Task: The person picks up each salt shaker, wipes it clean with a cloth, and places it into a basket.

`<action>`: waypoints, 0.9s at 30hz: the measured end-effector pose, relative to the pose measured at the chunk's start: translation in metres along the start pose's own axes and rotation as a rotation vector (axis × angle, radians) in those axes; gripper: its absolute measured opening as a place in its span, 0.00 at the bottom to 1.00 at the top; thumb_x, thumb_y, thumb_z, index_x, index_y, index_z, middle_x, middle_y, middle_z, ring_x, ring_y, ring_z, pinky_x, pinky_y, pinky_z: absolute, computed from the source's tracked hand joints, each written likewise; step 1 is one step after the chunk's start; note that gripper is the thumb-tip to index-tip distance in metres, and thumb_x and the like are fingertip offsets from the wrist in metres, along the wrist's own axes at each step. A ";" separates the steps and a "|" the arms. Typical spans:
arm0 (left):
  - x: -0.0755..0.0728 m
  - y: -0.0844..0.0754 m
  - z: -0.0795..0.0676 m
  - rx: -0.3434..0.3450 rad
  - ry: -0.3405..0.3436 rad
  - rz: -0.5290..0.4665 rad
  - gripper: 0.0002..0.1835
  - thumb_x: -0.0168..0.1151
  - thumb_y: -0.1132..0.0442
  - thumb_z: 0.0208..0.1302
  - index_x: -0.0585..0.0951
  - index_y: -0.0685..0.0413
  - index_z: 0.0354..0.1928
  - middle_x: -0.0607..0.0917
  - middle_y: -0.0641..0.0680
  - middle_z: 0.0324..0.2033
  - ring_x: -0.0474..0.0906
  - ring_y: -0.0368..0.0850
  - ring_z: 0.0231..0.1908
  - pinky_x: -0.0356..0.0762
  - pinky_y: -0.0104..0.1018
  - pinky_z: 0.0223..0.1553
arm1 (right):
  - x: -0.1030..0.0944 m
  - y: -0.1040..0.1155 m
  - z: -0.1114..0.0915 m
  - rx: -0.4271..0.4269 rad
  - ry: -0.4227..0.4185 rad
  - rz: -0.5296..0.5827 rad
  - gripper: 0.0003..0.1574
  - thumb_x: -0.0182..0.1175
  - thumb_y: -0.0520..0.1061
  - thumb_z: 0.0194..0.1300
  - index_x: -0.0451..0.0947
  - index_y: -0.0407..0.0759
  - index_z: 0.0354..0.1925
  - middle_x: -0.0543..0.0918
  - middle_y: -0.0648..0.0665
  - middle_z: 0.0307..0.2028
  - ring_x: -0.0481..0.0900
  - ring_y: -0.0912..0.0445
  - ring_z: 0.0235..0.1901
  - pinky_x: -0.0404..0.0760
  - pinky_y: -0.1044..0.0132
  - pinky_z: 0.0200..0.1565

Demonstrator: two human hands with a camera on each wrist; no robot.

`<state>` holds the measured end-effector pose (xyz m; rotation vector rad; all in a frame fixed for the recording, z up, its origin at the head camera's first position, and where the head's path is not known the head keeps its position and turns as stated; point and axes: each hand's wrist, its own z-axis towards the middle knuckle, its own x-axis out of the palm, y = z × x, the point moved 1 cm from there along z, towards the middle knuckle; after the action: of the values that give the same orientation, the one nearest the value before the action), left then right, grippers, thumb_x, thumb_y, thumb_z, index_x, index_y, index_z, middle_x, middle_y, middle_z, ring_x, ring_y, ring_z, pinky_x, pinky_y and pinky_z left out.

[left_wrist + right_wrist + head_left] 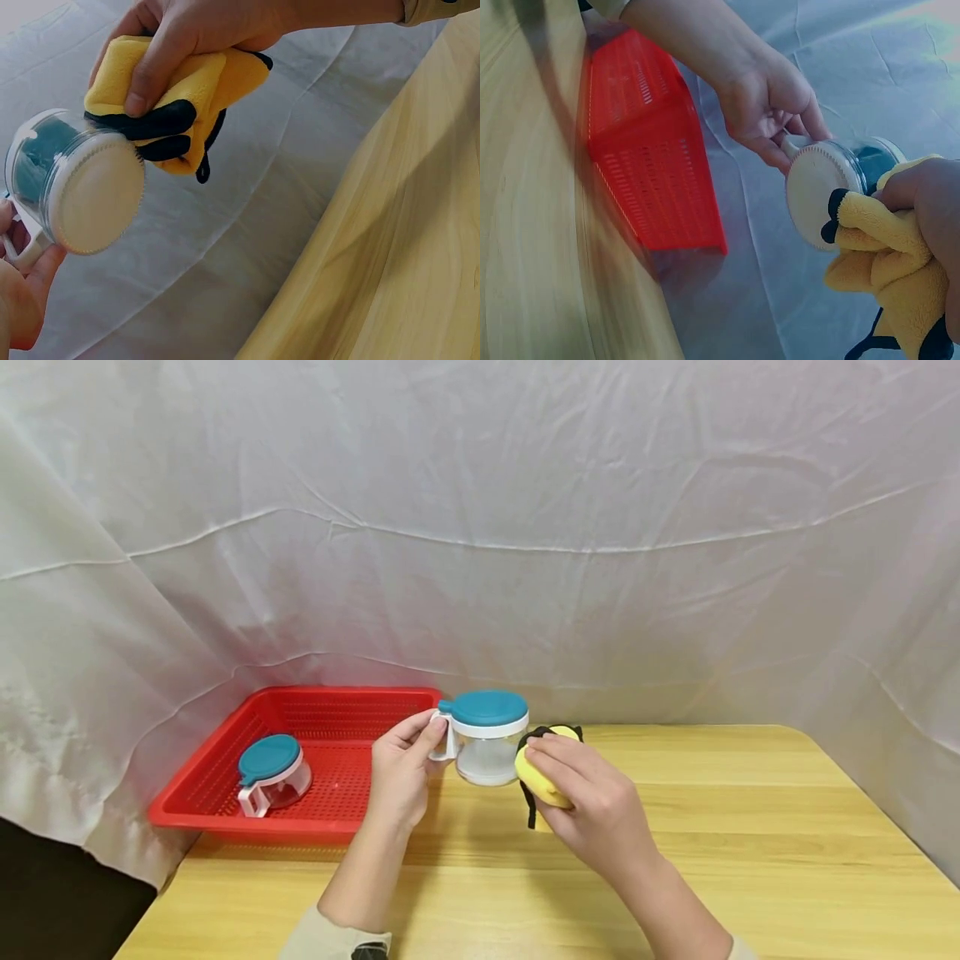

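Note:
Above the table, my left hand (pixel 401 768) pinches the white handle of a clear jar (pixel 487 756) that has a teal lid (pixel 489 707). A folded yellow cloth with black edging (pixel 543 777) is gripped in my right hand (pixel 600 802). The cloth touches the jar's side opposite the handle. In the left wrist view the jar (pixel 97 191) shows its pale round base, and the right thumb presses on the cloth (pixel 169 97). The right wrist view shows the cloth (pixel 889 255) bunched against the jar (pixel 821 184).
To the left stands a red perforated basket (pixel 187 822), with a second teal-lidded jar (pixel 281 777) inside it. The wooden table (pixel 712 860) stretches to the right. A pale curtain (pixel 480 527) hangs behind and around it.

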<state>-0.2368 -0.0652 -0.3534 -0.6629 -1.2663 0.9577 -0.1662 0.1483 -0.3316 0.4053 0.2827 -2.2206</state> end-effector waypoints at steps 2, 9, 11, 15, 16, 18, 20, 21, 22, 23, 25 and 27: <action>0.000 0.000 0.000 -0.007 0.009 0.004 0.09 0.63 0.70 0.65 0.88 0.48 0.37 0.87 0.47 0.29 0.82 0.38 0.29 0.86 0.35 0.33 | 0.000 -0.003 -0.001 0.015 -0.006 0.006 0.25 0.68 0.32 0.44 0.85 0.37 0.46 0.87 0.41 0.46 0.85 0.45 0.46 0.81 0.61 0.55; -0.001 0.002 -0.001 -0.016 0.066 0.002 0.10 0.61 0.70 0.67 0.87 0.46 0.38 0.87 0.46 0.28 0.82 0.38 0.30 0.86 0.35 0.31 | -0.001 -0.013 -0.004 0.070 -0.017 0.007 0.19 0.66 0.37 0.54 0.85 0.38 0.46 0.87 0.42 0.46 0.85 0.45 0.46 0.79 0.64 0.57; -0.001 0.002 -0.001 -0.025 0.098 -0.005 0.12 0.61 0.70 0.67 0.88 0.44 0.37 0.87 0.46 0.28 0.83 0.38 0.30 0.86 0.36 0.32 | -0.003 -0.015 -0.005 0.089 -0.021 -0.001 0.20 0.68 0.37 0.51 0.85 0.38 0.46 0.87 0.42 0.46 0.85 0.45 0.46 0.78 0.64 0.58; 0.000 0.005 -0.003 -0.049 0.157 -0.002 0.14 0.59 0.71 0.68 0.88 0.43 0.37 0.87 0.45 0.29 0.83 0.37 0.30 0.86 0.38 0.35 | -0.007 -0.018 -0.006 0.124 -0.030 -0.009 0.26 0.71 0.32 0.44 0.85 0.38 0.47 0.87 0.42 0.46 0.85 0.45 0.46 0.77 0.65 0.60; 0.001 0.005 -0.003 -0.053 0.165 0.000 0.14 0.59 0.71 0.68 0.88 0.43 0.37 0.87 0.45 0.29 0.83 0.37 0.31 0.86 0.38 0.35 | -0.007 -0.019 -0.006 0.132 -0.031 -0.012 0.27 0.72 0.32 0.43 0.85 0.38 0.47 0.87 0.42 0.46 0.85 0.45 0.46 0.77 0.65 0.60; 0.002 0.006 -0.004 -0.055 0.173 0.003 0.15 0.58 0.72 0.68 0.89 0.42 0.36 0.87 0.45 0.29 0.83 0.37 0.31 0.86 0.38 0.35 | -0.008 -0.020 -0.006 0.147 -0.028 -0.020 0.28 0.72 0.31 0.43 0.85 0.39 0.48 0.87 0.43 0.46 0.85 0.46 0.46 0.76 0.66 0.60; 0.003 0.006 -0.004 -0.058 0.174 0.005 0.16 0.58 0.72 0.68 0.89 0.42 0.36 0.87 0.45 0.28 0.82 0.37 0.31 0.86 0.38 0.35 | -0.008 -0.022 -0.008 0.164 -0.021 -0.031 0.28 0.72 0.32 0.43 0.85 0.39 0.48 0.87 0.43 0.46 0.85 0.46 0.46 0.76 0.67 0.60; 0.003 0.006 -0.005 -0.061 0.169 0.006 0.15 0.58 0.72 0.68 0.89 0.42 0.35 0.87 0.45 0.28 0.82 0.37 0.31 0.86 0.37 0.35 | -0.008 -0.023 -0.008 0.173 -0.014 -0.032 0.28 0.73 0.31 0.43 0.85 0.39 0.48 0.87 0.43 0.46 0.85 0.46 0.46 0.75 0.67 0.61; 0.003 0.006 -0.005 -0.065 0.165 0.009 0.15 0.59 0.71 0.68 0.89 0.42 0.35 0.87 0.45 0.28 0.82 0.37 0.31 0.86 0.37 0.34 | -0.007 -0.023 -0.009 0.183 -0.006 -0.033 0.29 0.73 0.32 0.42 0.85 0.39 0.48 0.87 0.43 0.46 0.85 0.46 0.46 0.75 0.68 0.61; 0.004 0.006 -0.005 -0.070 0.160 0.016 0.14 0.59 0.71 0.68 0.89 0.42 0.35 0.87 0.45 0.28 0.82 0.37 0.30 0.86 0.37 0.34 | -0.007 -0.024 -0.010 0.193 0.007 -0.034 0.29 0.73 0.32 0.42 0.85 0.39 0.48 0.87 0.43 0.46 0.85 0.46 0.46 0.74 0.69 0.62; 0.004 0.006 -0.006 -0.077 0.150 0.031 0.13 0.61 0.70 0.67 0.88 0.42 0.35 0.87 0.45 0.28 0.82 0.37 0.30 0.86 0.36 0.33 | -0.005 -0.025 -0.012 0.210 0.032 -0.033 0.29 0.74 0.32 0.42 0.85 0.39 0.48 0.87 0.42 0.45 0.85 0.46 0.47 0.72 0.70 0.63; 0.004 0.006 -0.006 -0.079 0.140 0.042 0.12 0.62 0.69 0.66 0.88 0.43 0.36 0.87 0.45 0.28 0.81 0.37 0.30 0.85 0.35 0.32 | -0.004 -0.025 -0.014 0.221 0.055 -0.030 0.30 0.75 0.32 0.42 0.85 0.38 0.48 0.87 0.41 0.45 0.84 0.46 0.47 0.71 0.71 0.63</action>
<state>-0.2319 -0.0584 -0.3583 -0.8073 -1.1745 0.8828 -0.1810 0.1712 -0.3416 0.5851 0.0714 -2.2808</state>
